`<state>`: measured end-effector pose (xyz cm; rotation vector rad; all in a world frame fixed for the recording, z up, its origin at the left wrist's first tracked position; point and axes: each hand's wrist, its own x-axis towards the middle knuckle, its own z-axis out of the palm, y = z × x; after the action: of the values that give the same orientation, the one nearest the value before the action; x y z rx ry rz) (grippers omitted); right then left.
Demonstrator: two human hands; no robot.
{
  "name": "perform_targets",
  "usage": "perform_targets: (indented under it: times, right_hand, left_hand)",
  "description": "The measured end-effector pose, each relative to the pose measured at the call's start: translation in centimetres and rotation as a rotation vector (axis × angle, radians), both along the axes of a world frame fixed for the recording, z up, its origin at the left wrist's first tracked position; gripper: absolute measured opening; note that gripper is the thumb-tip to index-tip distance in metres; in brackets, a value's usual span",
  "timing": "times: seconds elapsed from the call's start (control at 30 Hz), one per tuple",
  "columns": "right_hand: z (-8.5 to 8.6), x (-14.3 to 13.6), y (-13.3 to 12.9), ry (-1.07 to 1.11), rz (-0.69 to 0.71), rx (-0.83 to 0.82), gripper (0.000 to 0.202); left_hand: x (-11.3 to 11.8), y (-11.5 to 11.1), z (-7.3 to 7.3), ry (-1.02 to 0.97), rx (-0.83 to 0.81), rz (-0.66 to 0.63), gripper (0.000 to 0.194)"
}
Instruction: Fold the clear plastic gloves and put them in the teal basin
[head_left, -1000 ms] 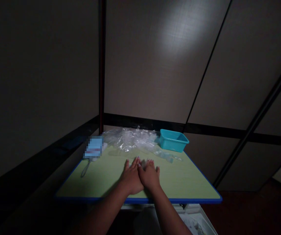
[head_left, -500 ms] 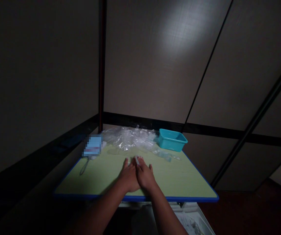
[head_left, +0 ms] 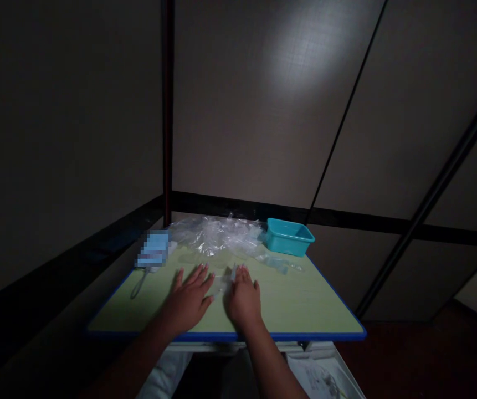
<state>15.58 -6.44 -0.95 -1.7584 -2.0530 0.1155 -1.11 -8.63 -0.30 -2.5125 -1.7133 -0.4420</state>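
Flat on the pale green tabletop [head_left: 296,305], my left hand [head_left: 188,299] is open with its fingers spread. My right hand [head_left: 244,299] rests to its right, fingers stretched forward and the outer one held apart. Between the two hands lies a small piece of clear plastic [head_left: 220,282]. Its whitish edge [head_left: 233,272] stands up against the inner side of my right hand, which partly covers it. The right thumb is hidden, and any pinch on the plastic cannot be made out.
A heap of crumpled clear plastic [head_left: 221,235] spreads along the back of the table. A turquoise bin [head_left: 288,238] stands at the back right. Back left lies a blurred blue item [head_left: 154,248] with a looped strap [head_left: 138,285]. Below the table edge is a white drawer or tray [head_left: 325,371].
My left hand has slid left, out from beside and beneath the right hand, and its fingers are now spread. More of the clear plastic shows. My right hand stays nearly where it was.
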Motion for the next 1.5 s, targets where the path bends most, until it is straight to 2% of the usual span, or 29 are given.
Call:
perform_targets:
  times: [0.1,0.3,0.57,0.73,0.87,0.93,1.03,1.17,1.5]
  right_hand:
    - [-0.4,-0.3,0.1,-0.041,-0.016,0.029,0.062]
    - [-0.8,-0.4,0.3,-0.055,-0.027,0.014,0.063]
    - [-0.4,-0.4,0.1,-0.094,-0.037,0.013,0.06]
    - [-0.5,-0.4,0.1,-0.116,-0.034,0.006,0.062]
    - [-0.6,-0.3,0.1,-0.106,-0.027,-0.014,0.061]
    - [-0.6,-0.3,0.1,-0.103,-0.03,-0.001,0.061]
    - [-0.6,-0.2,0.0,-0.104,-0.038,0.018,0.062]
    - [-0.3,-0.3,-0.2,-0.084,-0.041,0.003,0.06]
    - [-0.2,-0.3,-0.2,-0.081,-0.023,0.032,0.057]
  left_hand:
    - [-1.1,-1.1,0.1,-0.012,-0.054,-0.086,0.044]
    - [-0.1,-1.8,0.7,-0.065,-0.07,-0.222,0.045]
    - [0.3,-0.7,0.1,-0.123,-0.074,-0.163,0.044]
    - [0.7,-0.7,0.8,-0.166,-0.018,-0.272,0.041]
    - [0.3,-0.9,1.3,-0.303,0.042,-0.358,0.022]
    - [-0.1,-0.9,1.1,-0.32,0.021,-0.381,0.017]
    - [-0.5,-0.6,0.8,-0.271,-0.065,-0.411,0.028]
    - [-0.3,-0.1,0.5,-0.263,-0.154,-0.404,0.041]
    - [-0.1,0.2,0.1,-0.292,-0.18,-0.33,0.04]
